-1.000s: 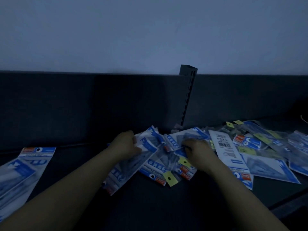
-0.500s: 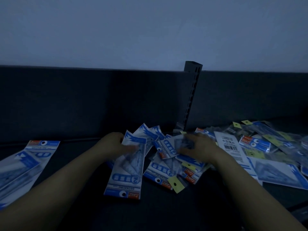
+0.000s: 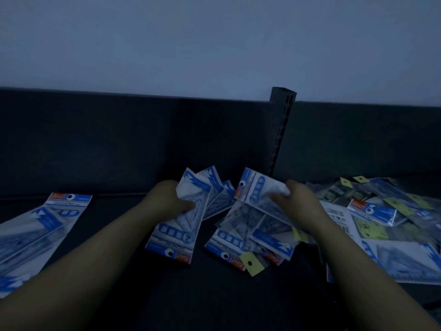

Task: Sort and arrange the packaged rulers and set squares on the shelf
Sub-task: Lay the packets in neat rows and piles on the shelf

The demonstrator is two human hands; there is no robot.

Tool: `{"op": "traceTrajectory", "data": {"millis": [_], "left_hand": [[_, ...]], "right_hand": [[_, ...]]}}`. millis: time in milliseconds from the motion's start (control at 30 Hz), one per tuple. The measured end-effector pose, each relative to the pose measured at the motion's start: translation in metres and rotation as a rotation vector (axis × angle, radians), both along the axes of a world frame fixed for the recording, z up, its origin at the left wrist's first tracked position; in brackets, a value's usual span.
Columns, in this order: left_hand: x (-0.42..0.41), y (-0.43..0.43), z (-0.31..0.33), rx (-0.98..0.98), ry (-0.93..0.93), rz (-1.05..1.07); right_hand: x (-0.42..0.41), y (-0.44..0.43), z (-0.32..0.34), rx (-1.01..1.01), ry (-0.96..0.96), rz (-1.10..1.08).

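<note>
A second ago both hands were low in the loose heap at the middle of the shelf. Since then they have come up and drawn apart. The left grip is now closed on a fanned bundle of packs, printed headers hanging toward 6 o'clock. The right grip pinches a single pack lifted clear above the heap, its header tilted toward 11 o'clock.

This looks like like packs being collected into one hand, with the lifted pack probably due to join the bundle. A laid-out stack sits at 9 o'clock. The jumbled pile at 3 o'clock is unsorted, so most of the job remains. The light is dim, so I cannot tell rulers from set squares.
</note>
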State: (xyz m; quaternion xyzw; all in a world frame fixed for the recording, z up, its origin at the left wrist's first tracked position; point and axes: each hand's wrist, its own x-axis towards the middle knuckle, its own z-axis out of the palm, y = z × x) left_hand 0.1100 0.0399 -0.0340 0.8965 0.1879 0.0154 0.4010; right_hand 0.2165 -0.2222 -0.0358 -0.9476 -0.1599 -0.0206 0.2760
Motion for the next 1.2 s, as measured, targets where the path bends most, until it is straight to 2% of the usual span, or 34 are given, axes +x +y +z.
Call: {"op": "traceTrajectory", "data": {"millis": [100,200,267,367,600,733,900,1067,1200], "left_hand": [[0.002,-0.01,0.0,-0.015,0.036,0.014],[0.0,-0.011,-0.005,-0.081,0.029,0.04],[-0.004,-0.008,-0.008,-0.129,-0.001,0.059],[-0.017,-0.003,-0.008,-0.175,-0.056,0.065],[-0.055,0.017,0.012,-0.285,-0.195,0.152],[-0.09,0.04,0.03,-0.258,-0.29,0.229],[-0.148,0.081,0.046,-0.261,-0.34,0.36],[-0.2,0.125,0.036,-0.302,-0.288,0.484],[-0.223,0.148,0.018,-0.223,-0.255,0.54]], "right_hand": [[-0.003,0.0,0.007,0.114,-0.01,-0.021],[-0.007,0.005,0.009,0.188,0.095,0.027],[-0.011,0.011,0.004,0.194,0.157,0.071],[-0.02,0.021,-0.003,0.159,0.152,0.144],[-0.048,0.073,0.009,0.254,0.17,0.207],[-0.073,0.114,0.025,0.357,0.202,0.247],[-0.113,0.172,0.03,0.545,0.337,0.319],[-0.152,0.228,0.016,0.598,0.448,0.354],[-0.177,0.256,0.0,0.56,0.481,0.352]]}}
